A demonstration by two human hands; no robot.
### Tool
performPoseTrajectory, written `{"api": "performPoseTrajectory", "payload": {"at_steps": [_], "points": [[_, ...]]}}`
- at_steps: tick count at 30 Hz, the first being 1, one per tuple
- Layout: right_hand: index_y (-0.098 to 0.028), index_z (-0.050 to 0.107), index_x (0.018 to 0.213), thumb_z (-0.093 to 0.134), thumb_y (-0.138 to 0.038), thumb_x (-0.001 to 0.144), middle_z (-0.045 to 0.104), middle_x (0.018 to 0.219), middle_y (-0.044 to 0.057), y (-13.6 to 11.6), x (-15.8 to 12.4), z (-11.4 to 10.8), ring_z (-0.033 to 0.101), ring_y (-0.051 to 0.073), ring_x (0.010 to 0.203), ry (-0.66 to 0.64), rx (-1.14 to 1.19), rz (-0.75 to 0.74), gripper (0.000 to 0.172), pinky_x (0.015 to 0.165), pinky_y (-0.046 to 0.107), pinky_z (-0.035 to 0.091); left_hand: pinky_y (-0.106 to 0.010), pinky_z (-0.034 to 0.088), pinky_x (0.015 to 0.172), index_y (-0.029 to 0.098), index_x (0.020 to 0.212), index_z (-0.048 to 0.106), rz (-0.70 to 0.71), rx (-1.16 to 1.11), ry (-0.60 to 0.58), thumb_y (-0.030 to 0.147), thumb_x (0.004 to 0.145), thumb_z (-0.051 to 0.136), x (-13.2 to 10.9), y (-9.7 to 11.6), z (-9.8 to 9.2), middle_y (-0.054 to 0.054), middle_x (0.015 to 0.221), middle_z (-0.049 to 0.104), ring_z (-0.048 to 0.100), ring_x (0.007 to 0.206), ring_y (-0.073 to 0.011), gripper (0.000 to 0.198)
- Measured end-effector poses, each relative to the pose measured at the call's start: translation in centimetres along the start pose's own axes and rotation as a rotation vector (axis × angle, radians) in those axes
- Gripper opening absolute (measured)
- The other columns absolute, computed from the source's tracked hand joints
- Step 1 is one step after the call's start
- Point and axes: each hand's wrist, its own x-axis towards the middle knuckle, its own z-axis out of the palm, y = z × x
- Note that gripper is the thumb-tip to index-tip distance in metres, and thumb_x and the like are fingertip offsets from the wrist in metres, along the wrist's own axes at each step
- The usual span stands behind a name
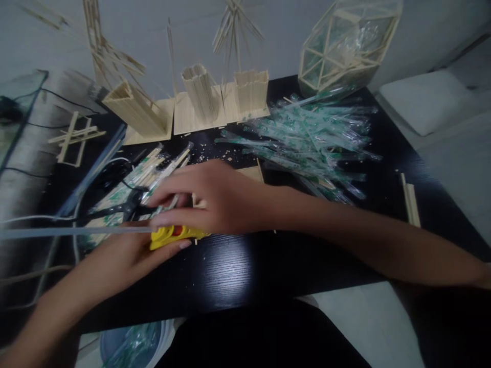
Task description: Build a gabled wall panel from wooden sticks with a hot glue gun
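Note:
A yellow hot glue gun (164, 237) lies in my left hand (128, 253), whose thumb presses along its near side. Out of its rear, a long translucent glue stick (76, 232) runs toward the left edge. My right hand (226, 199) reaches across from the right, its fingers closed at the place where the stick enters the gun. The right hand covers much of the gun, and the gun's tip is hidden. Behind the hands, a flat wooden piece (251, 174) shows in part on the black table (238, 286).
Three stick-built holders (251, 92) on wooden bases stand along the back. Wrapped chopsticks (307, 138) are piled right of centre, with more at left near black cables (130, 204). A wooden-framed polyhedron (345, 51) stands at back right. A bucket (166, 332) holds wrappers below the table edge.

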Motion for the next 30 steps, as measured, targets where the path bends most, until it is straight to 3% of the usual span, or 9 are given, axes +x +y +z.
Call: {"api": "performPoseTrajectory", "payload": {"at_steps": [3, 5, 7, 10, 16, 22, 26, 30], "points": [[-0.023, 0.072, 0.082, 0.070, -0.016, 0.097, 0.078, 0.102, -0.004, -1.0, 4.5, 1.0, 0.072, 0.012, 0.101, -0.192, 0.007, -0.128, 0.016, 0.096, 0.023, 0.053, -0.043, 0.061, 0.087, 0.018, 0.100, 0.076, -0.066, 0.087, -0.009, 0.077, 0.093, 0.048, -0.4, -0.5, 0.3, -0.009, 0.094, 0.080, 0.076, 0.091, -0.0319, 0.066], [-0.023, 0.070, 0.077, 0.069, -0.010, 0.096, 0.078, 0.100, -0.005, -1.2, 6.0, 1.4, 0.072, 0.011, 0.101, -0.273, 0.021, -0.182, 0.022, 0.096, 0.021, 0.053, -0.049, 0.060, 0.090, 0.015, 0.103, 0.075, -0.087, 0.146, 0.053, 0.086, 0.089, 0.042, -0.6, -0.9, 0.6, -0.013, 0.094, 0.077, 0.075, 0.094, -0.0366, 0.079], [-0.023, 0.070, 0.075, 0.069, -0.008, 0.094, 0.079, 0.098, -0.008, -1.2, 6.5, 1.6, 0.072, 0.011, 0.102, -0.306, 0.055, -0.200, 0.024, 0.096, 0.020, 0.053, -0.052, 0.059, 0.092, 0.014, 0.108, 0.073, -0.070, 0.170, 0.080, 0.089, 0.088, 0.037, -0.7, -1.1, 0.8, -0.013, 0.094, 0.076, 0.074, 0.095, -0.0378, 0.086], [-0.026, 0.071, 0.076, 0.071, -0.014, 0.093, 0.079, 0.099, -0.011, -0.9, 6.2, 1.6, 0.072, 0.011, 0.108, -0.302, 0.104, -0.166, 0.021, 0.099, 0.018, 0.053, -0.050, 0.056, 0.102, 0.018, 0.117, 0.071, -0.006, 0.150, 0.046, 0.083, 0.093, 0.038, -0.7, -1.3, 0.8, -0.008, 0.095, 0.076, 0.073, 0.103, -0.0345, 0.077], [-0.025, 0.070, 0.074, 0.080, -0.019, 0.086, 0.077, 0.090, -0.011, 0.0, 5.4, 1.9, 0.073, 0.013, 0.098, -0.175, 0.167, -0.146, 0.016, 0.092, 0.021, 0.058, -0.045, 0.059, 0.099, 0.021, 0.122, 0.073, 0.002, 0.032, 0.031, 0.078, 0.095, 0.045, -0.6, -1.1, 0.9, -0.003, 0.081, 0.071, 0.073, 0.100, -0.0307, 0.069], [-0.026, 0.073, 0.077, 0.082, -0.020, 0.084, 0.078, 0.090, -0.011, 0.4, 4.2, 2.2, 0.074, 0.013, 0.095, -0.124, 0.237, -0.154, 0.013, 0.093, 0.021, 0.058, -0.038, 0.062, 0.085, 0.025, 0.116, 0.077, 0.065, -0.060, 0.129, 0.077, 0.091, 0.052, -0.4, -1.4, 1.2, -0.006, 0.106, 0.077, 0.073, 0.103, -0.0283, 0.063], [-0.020, 0.077, 0.100, 0.078, -0.016, 0.089, 0.080, 0.112, 0.002, 1.8, 1.1, 1.0, 0.074, 0.016, 0.101, 0.025, 0.222, -0.070, 0.011, 0.092, 0.025, 0.058, -0.032, 0.059, 0.073, 0.025, 0.101, 0.079, 0.134, -0.054, 0.058, 0.064, 0.097, 0.056, -0.2, -1.8, 1.0, -0.002, 0.093, 0.080, 0.075, 0.082, -0.0230, 0.045], [-0.015, 0.078, 0.100, 0.074, -0.020, 0.093, 0.081, 0.097, 0.005, 4.5, -4.1, -1.0, 0.072, 0.015, 0.083, 0.269, 0.027, 0.164, 0.010, 0.074, 0.026, 0.055, -0.028, 0.054, 0.062, 0.022, 0.093, 0.079, 0.227, -0.046, 0.078, 0.058, 0.099, 0.057, -0.1, -2.0, 0.9, -0.002, 0.082, 0.077, 0.073, 0.070, -0.0195, 0.042]]}}
